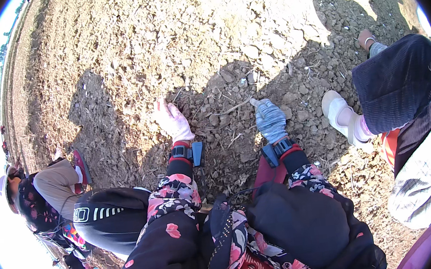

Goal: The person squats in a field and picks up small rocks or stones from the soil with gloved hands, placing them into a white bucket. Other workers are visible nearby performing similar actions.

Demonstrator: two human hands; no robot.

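Note:
My left hand (174, 120), in a pale pinkish glove with a red mark near the fingers, reaches low over the cloddy soil (217, 150). Its fingers point away from me at the edge of the shadow. My right hand (271, 117) wears a grey-blue knit glove, the fingers drawn together just above the ground. A dry stalk (238, 105) lies right beside its fingertips. Whether either hand holds something small is hidden by the gloves. Between the hands are clods, bits of straw and a small pale blue scrap (243, 81).
A co-worker crouches close on my right, with a pale shoe (337, 112) and a bare hand (366, 39) on or near the soil. To my left another person in a hat (4, 188) squats, wearing a red shoe (81, 166). Sunlit tilled field (142, 36) stretches ahead.

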